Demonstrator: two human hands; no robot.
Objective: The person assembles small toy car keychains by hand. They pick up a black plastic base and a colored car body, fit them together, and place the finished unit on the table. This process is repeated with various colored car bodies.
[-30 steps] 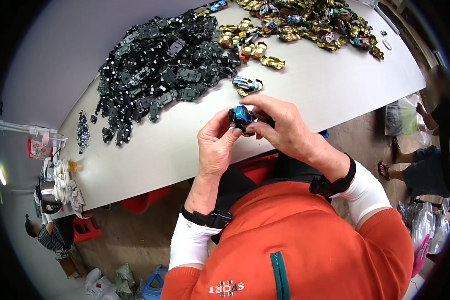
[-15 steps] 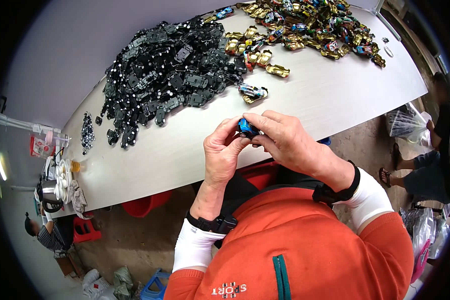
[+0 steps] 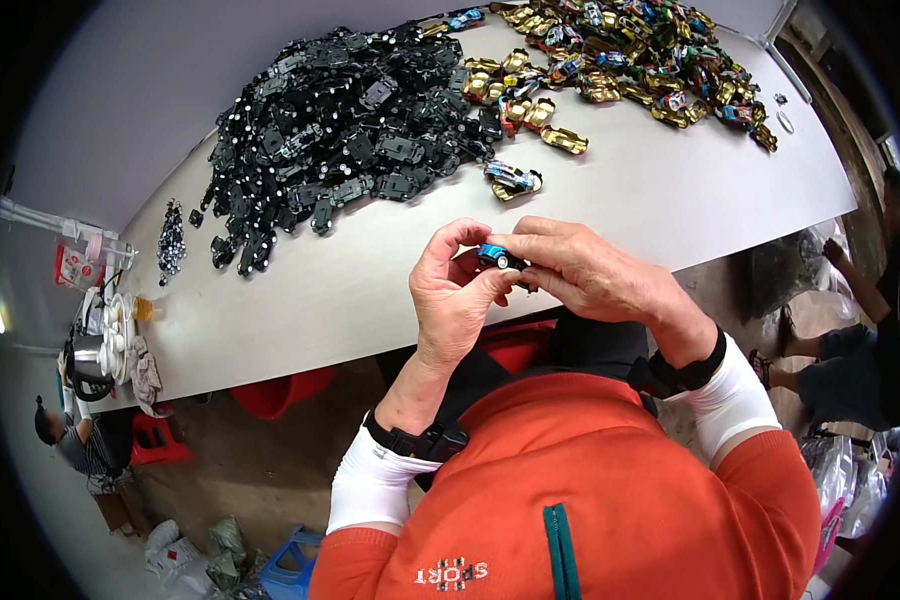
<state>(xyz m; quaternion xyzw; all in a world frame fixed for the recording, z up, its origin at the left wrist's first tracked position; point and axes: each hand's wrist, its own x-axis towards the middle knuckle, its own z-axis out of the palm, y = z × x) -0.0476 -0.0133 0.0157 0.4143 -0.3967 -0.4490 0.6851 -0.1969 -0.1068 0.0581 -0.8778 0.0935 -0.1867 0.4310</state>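
Note:
A small blue toy car (image 3: 494, 256) with a black underside and a white-hubbed wheel is pinched between both hands, just over the table's near edge. My left hand (image 3: 453, 290) grips it with thumb and fingertips from the left. From the right, my right hand (image 3: 580, 265) closes thumb and fingers on the same car, hiding part of it. Just beyond the hands lie a couple of printed car bodies (image 3: 513, 180). A large heap of black toy car chassis (image 3: 350, 130) rises at the back left, and a pile of gold and coloured car bodies (image 3: 640, 60) spreads at the back right.
Small wheel parts (image 3: 172, 245) form a little pile at the table's left. A kettle (image 3: 92, 375), white cups (image 3: 120, 340) and a cloth (image 3: 144, 375) stand at the left end. Red stools or tubs (image 3: 280, 392) sit under the table. Another person (image 3: 855, 340) is at the right.
The toy car has turned in my hands, so its side and a wheel now show. The view has shifted slightly. The person at the right has moved an arm.

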